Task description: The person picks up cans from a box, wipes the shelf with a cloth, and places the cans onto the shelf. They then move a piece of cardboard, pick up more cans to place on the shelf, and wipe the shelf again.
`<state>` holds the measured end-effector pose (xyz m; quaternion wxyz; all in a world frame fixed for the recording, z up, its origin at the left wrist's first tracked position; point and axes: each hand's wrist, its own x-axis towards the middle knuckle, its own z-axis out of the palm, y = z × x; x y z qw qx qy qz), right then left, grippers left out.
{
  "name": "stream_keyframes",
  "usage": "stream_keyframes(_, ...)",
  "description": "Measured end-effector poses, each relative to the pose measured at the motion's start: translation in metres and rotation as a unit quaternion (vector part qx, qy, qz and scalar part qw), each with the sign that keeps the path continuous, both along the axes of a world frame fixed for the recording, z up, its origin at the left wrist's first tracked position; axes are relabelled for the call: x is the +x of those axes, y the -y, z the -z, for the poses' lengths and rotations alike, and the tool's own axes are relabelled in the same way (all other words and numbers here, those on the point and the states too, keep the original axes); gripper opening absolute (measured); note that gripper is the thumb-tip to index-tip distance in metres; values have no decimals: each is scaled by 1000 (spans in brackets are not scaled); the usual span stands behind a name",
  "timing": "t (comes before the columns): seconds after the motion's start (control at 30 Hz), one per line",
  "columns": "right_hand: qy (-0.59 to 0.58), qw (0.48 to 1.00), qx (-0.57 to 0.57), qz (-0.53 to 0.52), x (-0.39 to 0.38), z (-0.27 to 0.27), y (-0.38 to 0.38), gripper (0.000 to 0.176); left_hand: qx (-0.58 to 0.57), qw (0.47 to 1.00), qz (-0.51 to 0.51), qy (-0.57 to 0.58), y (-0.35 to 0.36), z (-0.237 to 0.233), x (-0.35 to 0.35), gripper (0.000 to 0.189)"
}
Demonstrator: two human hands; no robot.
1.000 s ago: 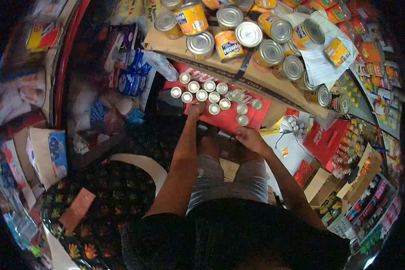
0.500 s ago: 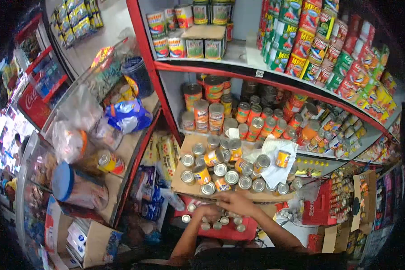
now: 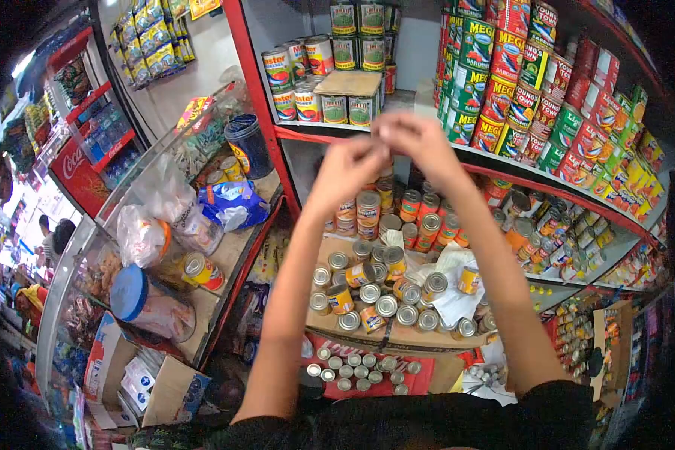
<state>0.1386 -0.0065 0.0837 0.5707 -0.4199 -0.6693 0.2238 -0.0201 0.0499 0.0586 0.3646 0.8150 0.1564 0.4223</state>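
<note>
My left hand (image 3: 350, 174) and my right hand (image 3: 420, 144) are raised together in front of the upper shelf edge, fingertips meeting. Both are curled and pinched, slightly blurred, and anything between the fingers is too small or smeared to make out. Below them, a cardboard box (image 3: 341, 319) bears several upright and tipped orange-labelled cans (image 3: 340, 299) and a crumpled white paper (image 3: 454, 306). Nearer to me, several small silver-topped cans (image 3: 362, 371) stand on a red surface (image 3: 421, 379). My forearms hide parts of the shelves.
Stacked sardine cans (image 3: 500, 97) fill the upper shelf (image 3: 405, 133); more cans (image 3: 430, 225) crowd the one below. At left, a counter holds a blue-lidded jar (image 3: 154, 304), plastic bags (image 3: 141, 238) and a yellow-red can (image 3: 202, 271). An open carton (image 3: 174, 394) stands in front.
Both hands have risen from low over the small cans on the red surface to shelf height, close together. The camera view has tilted, and the small cans below now show fully.
</note>
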Motion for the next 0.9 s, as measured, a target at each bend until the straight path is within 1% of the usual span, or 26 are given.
stream_keyframes(0.03,-27,999,25,-11,7,-19,-23,21,27,999,-26,4,-16,-24,9,20)
stream_keyframes(0.07,9,994,110,21,13,-36,-52,22,68,996,0,61,-44,-41,23,20)
stream_keyframes(0.1,-3,992,120,35,17,-53,-72,23,110,987,29,117,-69,-57,37,21)
stream_keyframes(0.13,-56,991,119,38,20,-67,-92,27,148,983,-37,100,-79,-75,43,25)
stream_keyframes(0.17,-53,990,128,38,27,-79,-117,27,186,974,-104,83,-88,-94,48,31)
stream_keyframes(0.2,-31,966,181,181,35,-87,-144,37,194,972,-102,87,-110,-107,58,31)
stream_keyframes(0.23,-10,919,228,320,41,-90,-163,49,275,936,-186,121,-141,-112,72,42)
stream_keyframes(0.27,-10,918,232,323,42,-90,-175,49,349,885,-266,154,-163,-115,83,55)
stream_keyframes(0.3,24,891,204,405,43,-91,-185,59,352,885,-263,155,-173,-118,89,55)
stream_keyframes(0.33,57,855,174,485,44,-92,-191,70,319,891,-294,133,-181,-121,94,62)
stream_keyframes(0.37,56,853,175,488,44,-93,-193,70,285,895,-324,110,-192,-122,101,69)
stream_keyframes(0.4,57,889,134,433,46,-93,-195,77,233,916,-322,46,-205,-126,105,68)
stream_keyframes(0.43,58,921,90,375,47,-90,-195,84,230,918,-319,44,-210,-130,107,68)
stream_keyframes(0.47,71,914,55,397,52,-88,-203,85,225,919,-324,2,-211,-132,107,66)
stream_keyframes(0.5,104,895,61,430,57,-86,-211,85,220,918,-328,-43,-212,-133,106,65)
stream_keyframes(0.53,134,890,43,434,58,-87,-208,85,235,910,-336,-50,-220,-133,108,70)
stream_keyframes(0.57,164,885,26,435,58,-94,-202,85,235,908,-338,-81,-223,-137,107,70)
stream_keyframes(0.6,182,886,0,427,57,-99,-195,81,236,905,-337,-112,-224,-143,105,69)
stream_keyframes(0.63,199,878,14,436,59,-101,-196,76,236,901,-335,-141,-223,-149,103,69)
stream_keyframes(0.67,200,875,3,440,59,-103,-191,77,235,902,-333,-144,-220,-151,100,69)
stream_keyframes(0.73,202,872,-9,445,61,-104,-187,78,236,889,-375,-120,-212,-155,98,67)
stream_keyframes(0.8,174,865,42,469,72,-99,-195,70,225,894,-362,-138,-202,-158,97,67)
stream_keyframes(0.83,172,865,42,470,75,-99,-193,70,215,898,-350,-155,-201,-159,97,68)
stream_keyframes(0.9,175,876,41,448,82,-99,-187,58,223,894,-352,-163,-197,-159,100,68)
